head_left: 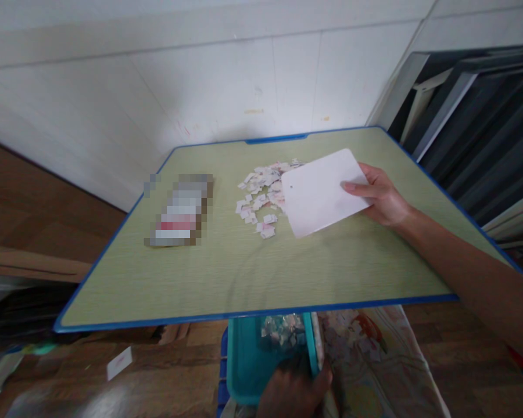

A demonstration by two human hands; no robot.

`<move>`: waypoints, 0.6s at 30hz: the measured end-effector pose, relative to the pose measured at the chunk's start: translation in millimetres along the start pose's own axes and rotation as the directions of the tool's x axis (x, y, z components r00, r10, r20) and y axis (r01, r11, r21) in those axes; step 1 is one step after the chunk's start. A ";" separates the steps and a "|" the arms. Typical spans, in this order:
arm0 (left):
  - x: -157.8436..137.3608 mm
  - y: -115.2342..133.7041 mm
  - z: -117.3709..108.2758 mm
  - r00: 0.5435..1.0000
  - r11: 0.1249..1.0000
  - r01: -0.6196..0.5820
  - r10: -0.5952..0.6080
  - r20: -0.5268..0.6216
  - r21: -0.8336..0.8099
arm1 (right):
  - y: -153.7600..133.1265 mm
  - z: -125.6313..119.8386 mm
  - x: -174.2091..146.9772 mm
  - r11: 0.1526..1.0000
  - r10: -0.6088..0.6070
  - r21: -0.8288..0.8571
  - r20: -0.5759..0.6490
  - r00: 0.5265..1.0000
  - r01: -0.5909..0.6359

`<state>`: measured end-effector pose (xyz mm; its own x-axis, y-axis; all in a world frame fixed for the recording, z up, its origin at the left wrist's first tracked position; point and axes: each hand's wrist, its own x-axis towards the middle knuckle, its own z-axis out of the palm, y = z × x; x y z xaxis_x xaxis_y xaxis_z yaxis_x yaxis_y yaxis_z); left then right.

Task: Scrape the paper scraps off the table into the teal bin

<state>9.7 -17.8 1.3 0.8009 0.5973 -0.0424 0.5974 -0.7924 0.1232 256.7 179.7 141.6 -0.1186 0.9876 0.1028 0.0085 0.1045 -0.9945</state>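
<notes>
My right hand [386,197] is closed on a flat white card [322,188] with rounded corners and a small dark mark near its left edge. The thumb lies on top of the card. The card hangs over a loose pile of small cut paper pieces [261,180], covering its right part. Down below the table's front edge, my left hand [292,392] is at the right rim of a teal tray [248,371], thumb outside and fingers inside, apparently gripping it; the fingers are dark and blurred. Small items in clear plastic [283,331] lie in the tray.
The green table [192,284] has a blue edge and meets a white wall [226,87]. A pixelated oblong object [178,212] lies at its left. More paper scraps rest on a patterned cloth [361,360] below. One white slip [119,363] is on the wooden floor. Dark panels [483,110] lean at right.
</notes>
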 end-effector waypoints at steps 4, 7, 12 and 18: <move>0.7 -0.6 -2.5 0.999 1.000 -0.009 0.009 -0.032 0.003 | 4.8 -6.3 6.7 0.995 -0.091 -0.040 -0.155 0.984 0.086; 2.5 -0.6 -2.5 0.997 1.000 -0.017 0.018 -0.075 0.012 | 12.0 -10.5 10.7 0.991 -0.119 -0.084 -0.165 0.979 0.106; 5.4 0.5 -0.4 0.991 0.999 0.006 -0.001 -0.131 0.036 | 19.6 -8.3 12.8 0.983 -0.138 -0.148 -0.185 0.973 0.111; 6.2 -0.1 2.3 0.990 1.000 -0.008 0.012 -0.140 0.028 | 17.8 -4.3 10.3 0.989 -0.111 -0.110 -0.108 0.988 0.099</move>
<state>14.6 -14.3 -1.3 0.7943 0.5995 0.0987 0.5921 -0.8002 0.0955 259.9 192.2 125.0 -0.0111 0.9768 0.2140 0.1061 0.2139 -0.9711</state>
